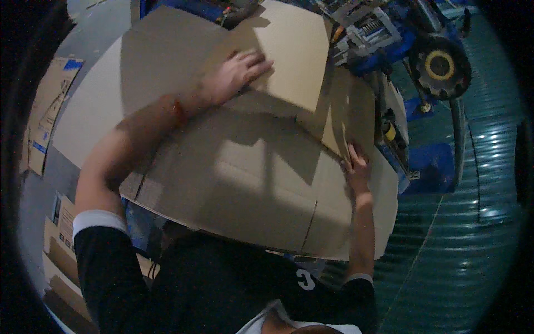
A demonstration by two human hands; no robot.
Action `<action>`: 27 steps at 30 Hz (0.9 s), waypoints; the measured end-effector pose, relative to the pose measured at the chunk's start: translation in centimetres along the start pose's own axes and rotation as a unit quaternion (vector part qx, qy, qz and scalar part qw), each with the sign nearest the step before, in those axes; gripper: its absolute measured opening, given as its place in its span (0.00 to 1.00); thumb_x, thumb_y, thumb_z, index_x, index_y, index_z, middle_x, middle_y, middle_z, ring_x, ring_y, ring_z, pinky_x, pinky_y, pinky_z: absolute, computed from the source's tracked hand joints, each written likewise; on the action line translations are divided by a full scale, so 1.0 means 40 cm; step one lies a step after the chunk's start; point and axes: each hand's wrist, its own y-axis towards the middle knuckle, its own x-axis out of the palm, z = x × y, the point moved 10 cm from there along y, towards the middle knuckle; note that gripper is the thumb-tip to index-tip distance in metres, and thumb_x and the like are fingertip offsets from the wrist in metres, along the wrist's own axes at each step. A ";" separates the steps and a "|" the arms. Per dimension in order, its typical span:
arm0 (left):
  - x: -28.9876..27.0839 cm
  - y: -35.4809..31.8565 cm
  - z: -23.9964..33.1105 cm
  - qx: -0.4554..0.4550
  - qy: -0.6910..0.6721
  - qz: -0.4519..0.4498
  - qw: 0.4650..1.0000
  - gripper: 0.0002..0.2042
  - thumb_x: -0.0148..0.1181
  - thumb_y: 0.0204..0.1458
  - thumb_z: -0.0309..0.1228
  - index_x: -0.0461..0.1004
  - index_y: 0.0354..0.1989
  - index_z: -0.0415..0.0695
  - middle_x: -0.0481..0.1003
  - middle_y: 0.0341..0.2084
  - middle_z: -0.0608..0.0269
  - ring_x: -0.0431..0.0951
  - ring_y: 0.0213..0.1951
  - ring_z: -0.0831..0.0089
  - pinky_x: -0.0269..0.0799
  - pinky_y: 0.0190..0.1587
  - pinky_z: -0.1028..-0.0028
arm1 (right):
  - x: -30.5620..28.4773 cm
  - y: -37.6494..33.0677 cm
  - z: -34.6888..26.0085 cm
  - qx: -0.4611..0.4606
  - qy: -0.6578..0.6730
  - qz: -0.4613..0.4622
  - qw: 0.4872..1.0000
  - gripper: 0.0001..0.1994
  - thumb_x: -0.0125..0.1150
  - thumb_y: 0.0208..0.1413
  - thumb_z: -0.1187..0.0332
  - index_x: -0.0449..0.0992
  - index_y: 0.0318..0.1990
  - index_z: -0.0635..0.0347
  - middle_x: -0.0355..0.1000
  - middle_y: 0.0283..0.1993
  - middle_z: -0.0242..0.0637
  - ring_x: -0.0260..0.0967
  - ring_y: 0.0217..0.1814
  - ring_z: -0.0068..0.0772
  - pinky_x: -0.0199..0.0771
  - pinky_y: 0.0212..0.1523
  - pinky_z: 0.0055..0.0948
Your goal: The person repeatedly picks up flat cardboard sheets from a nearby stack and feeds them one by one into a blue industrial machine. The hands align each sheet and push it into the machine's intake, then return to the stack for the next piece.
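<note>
My left hand (235, 77) rests loose on the big cardboard (261, 195), gripping nothing. It lies flat before me. My right hand (357, 167) pinches a flap (335, 114) by its edge. I think I'm folding; next needs a steady push along the crease.

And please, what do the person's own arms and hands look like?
Both dark sleeves are short, with white cuffs. A reddish-orange band sits at the left wrist; none shows on the right. The left hand and right hand wear no gloves.
</note>
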 end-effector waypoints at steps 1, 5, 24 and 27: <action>-0.001 0.023 -0.032 -0.054 0.018 0.019 0.998 0.31 0.56 0.47 0.31 0.55 0.62 0.48 0.59 0.59 0.51 0.55 0.62 0.53 0.50 0.63 0.55 | -0.003 0.020 0.003 0.027 0.037 0.010 0.999 0.25 0.54 0.54 0.57 0.64 0.58 0.56 0.55 0.64 0.42 0.53 0.64 0.48 0.54 0.61 0.40; -0.047 0.009 -0.062 -0.111 0.223 -0.048 0.967 0.30 0.55 0.49 0.32 0.54 0.62 0.45 0.58 0.59 0.51 0.55 0.62 0.53 0.51 0.62 0.57 | -0.043 0.028 0.004 0.071 -0.016 0.083 0.994 0.24 0.55 0.53 0.64 0.64 0.57 0.62 0.56 0.63 0.46 0.53 0.64 0.51 0.57 0.60 0.39; -0.459 -0.713 -0.011 -0.536 0.059 0.284 0.793 0.32 0.30 0.58 0.51 0.43 0.66 0.43 0.46 0.65 0.57 0.47 0.66 0.64 0.46 0.65 0.64 | -0.032 -0.829 0.455 0.526 0.060 -0.077 0.845 0.24 0.59 0.49 0.65 0.65 0.54 0.60 0.67 0.39 0.43 0.66 0.36 0.44 0.70 0.35 0.43; -0.437 -0.723 -0.012 -0.543 0.050 0.282 0.789 0.32 0.31 0.58 0.50 0.43 0.66 0.42 0.46 0.66 0.58 0.47 0.66 0.64 0.45 0.65 0.64 | 0.016 -0.906 0.502 0.648 0.310 0.059 0.693 0.26 0.59 0.49 0.61 0.63 0.54 0.63 0.65 0.39 0.42 0.63 0.37 0.44 0.68 0.35 0.46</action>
